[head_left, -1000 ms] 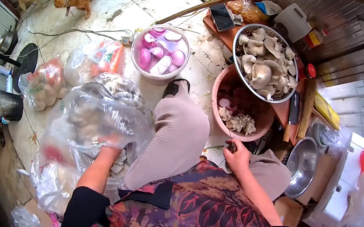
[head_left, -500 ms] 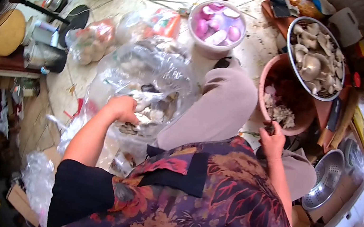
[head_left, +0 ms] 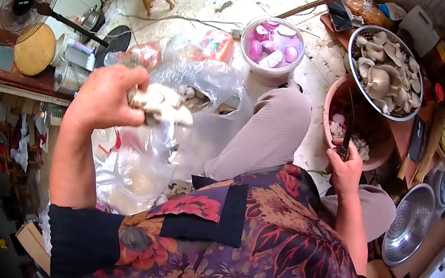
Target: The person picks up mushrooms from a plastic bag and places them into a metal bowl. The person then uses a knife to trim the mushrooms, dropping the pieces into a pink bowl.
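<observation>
The left hand's (head_left: 104, 97) fingers close on pale mushrooms (head_left: 163, 105) near the plastic bag's (head_left: 214, 137) open mouth, the right hand's (head_left: 345, 172) grip a knife (head_left: 349, 116) across the pink basin's (head_left: 380, 151) near rim, and floor (head_left: 317, 72) separates basin from onion bucket (head_left: 268, 74).

Seen from my remote post, the person wears a purple floral top (head_left: 268, 253) with red-outlined leaves, plain black sleeves (head_left: 84, 242) and pale greyish-mauve trousers (head_left: 271, 129).
</observation>
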Tool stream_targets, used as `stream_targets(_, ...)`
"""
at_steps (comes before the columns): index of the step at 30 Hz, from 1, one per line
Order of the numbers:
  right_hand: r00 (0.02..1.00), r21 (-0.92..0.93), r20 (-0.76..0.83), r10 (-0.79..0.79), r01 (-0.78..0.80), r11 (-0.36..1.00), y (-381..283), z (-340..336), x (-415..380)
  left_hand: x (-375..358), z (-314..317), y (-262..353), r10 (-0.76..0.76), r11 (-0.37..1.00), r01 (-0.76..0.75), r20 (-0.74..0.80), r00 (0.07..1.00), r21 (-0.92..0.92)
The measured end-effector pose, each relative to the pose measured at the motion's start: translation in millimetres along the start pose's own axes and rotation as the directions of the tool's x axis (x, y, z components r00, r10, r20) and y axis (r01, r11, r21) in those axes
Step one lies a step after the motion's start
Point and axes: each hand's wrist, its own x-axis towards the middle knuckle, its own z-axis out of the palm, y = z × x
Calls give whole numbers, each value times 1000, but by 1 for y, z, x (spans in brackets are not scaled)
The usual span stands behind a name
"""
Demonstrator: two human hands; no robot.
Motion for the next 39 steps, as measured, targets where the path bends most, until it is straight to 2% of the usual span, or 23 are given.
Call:
stream_targets(1, 999, -18, 20, -24, 25, 1000, -3, -1, -3, 6, -6, 13, 28, 984, -14, -80, 996, 175)
stream_targets(3, 999, 26, 17, -41, 41, 999, -5, -4, -8, 21, -9, 18, 129, 950, -45, -258, 957, 308)
stream_targets(7, 998, 49, 5, -61, 60, 997, -1, -10, -15, 43, -34, 26, 320, 876, -98, -417, 850, 473)
stream_targets(10, 998, 63, 16, -59, 58, 996, 0, -11, -18, 56, -53, 37, 413, 867, -157, -508, 756, 472)
stream_targets(13, 999, 133, 38, -38, 32, 991, -10, -6, -20, 71, -55, 63, 574, 817, -341, -601, 556, 465)
stream_targets(15, 996, 199, 76, -37, 22, 980, -25, -2, -22, 84, -42, 89, 619, 777, -466, -646, 447, 422)
stream_targets(19, 981, 486, 141, -135, 50, 872, -58, -7, -23, 109, -1, 158, 662, 628, -715, -695, 281, 309)
stream_targets(21, 973, 594, 94, -210, 114, 796, -66, -14, -25, 119, 22, 191, 653, 546, -802, -722, 228, 241)
stream_targets(23, 971, 692, 105, -216, 85, 717, -54, -28, -21, 127, 44, 216, 658, 492, -857, -710, 252, 151)
stream_targets(25, 967, 668, 54, -248, 149, 729, -58, -40, -25, 134, 56, 241, 640, 443, -891, -730, 240, 95)
stream_targets(26, 962, 652, 48, -270, 175, 738, -58, -47, -27, 135, 63, 248, 636, 462, -885, -718, 283, 61)
stream_targets(27, 956, 636, 44, -291, 198, 745, -57, -53, -28, 139, 69, 255, 641, 448, -892, -718, 273, 62)
stream_targets(29, 961, 646, -8, -275, 215, 732, -56, -62, -29, 146, 77, 267, 595, 386, -909, -710, 377, -159)
stream_targets(30, 965, 644, -30, -261, 218, 733, -57, -65, -29, 144, 73, 276, 584, 388, -898, -699, 413, -205)
stream_targets(31, 968, 643, -51, -247, 222, 733, -58, -68, -29, 144, 74, 282, 590, 380, -903, -699, 404, -201)
stream_targets(33, 959, 652, -94, -266, 261, 712, -58, -72, -24, 148, 77, 290, 527, 291, -823, -637, 563, -487)
stream_targets(34, 951, 658, -125, -281, 292, 694, -60, -74, -21, 151, 79, 291, 544, 231, -778, -585, 601, -584)
stream_targets(35, 950, 656, -130, -285, 297, 694, -62, -78, -19, 154, 80, 294, 547, 227, -782, -588, 596, -581)
stream_targets(36, 952, 652, -114, -284, 287, 701, -63, -83, -16, 157, 82, 301, 458, 59, -556, -473, 753, -829)
stream_targets(37, 954, 647, -97, -284, 277, 710, -66, -86, -12, 159, 82, 306, 403, -141, -264, -299, 865, -954)
stream_targets(39, 948, 652, -111, -297, 295, 698, -76, -90, -5, 171, 79, 317, 354, -138, -329, -357, 864, -934)
